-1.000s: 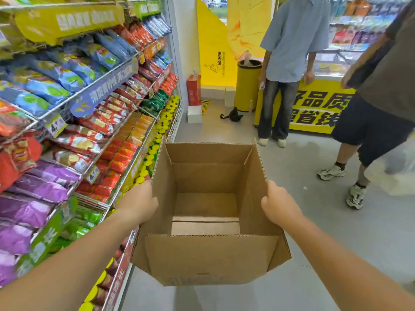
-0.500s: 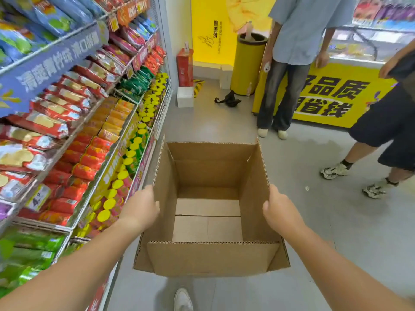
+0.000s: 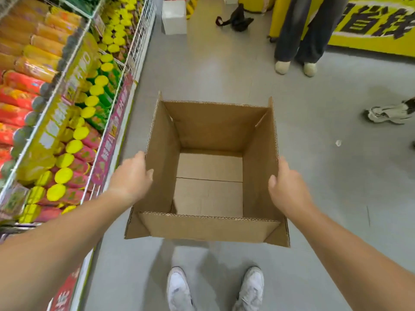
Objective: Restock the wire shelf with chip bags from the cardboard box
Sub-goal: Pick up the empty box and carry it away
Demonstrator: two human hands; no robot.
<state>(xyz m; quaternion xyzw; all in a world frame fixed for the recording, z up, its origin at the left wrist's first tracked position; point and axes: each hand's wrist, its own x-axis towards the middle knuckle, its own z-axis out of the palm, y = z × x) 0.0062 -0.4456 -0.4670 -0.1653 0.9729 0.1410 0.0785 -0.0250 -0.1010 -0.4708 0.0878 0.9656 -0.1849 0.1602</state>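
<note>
An open cardboard box hangs above the grey floor straight ahead of me, and its inside is empty. My left hand grips the box's left wall, thumb over the edge. My right hand grips the right wall the same way. The wire shelf runs along my left. It is packed with yellow-lidded chip cans and red and orange packs. No chip bag is in either hand.
A person in dark trousers stands ahead on the right by a yellow counter. Another person's shoe is at the far right. A white carton and a black bag lie on the floor beyond. My white shoes are below the box.
My view has tipped downward, so the upper shelves are gone and my shoes show. The box now sits lower over the floor, with both hands on the same walls.
</note>
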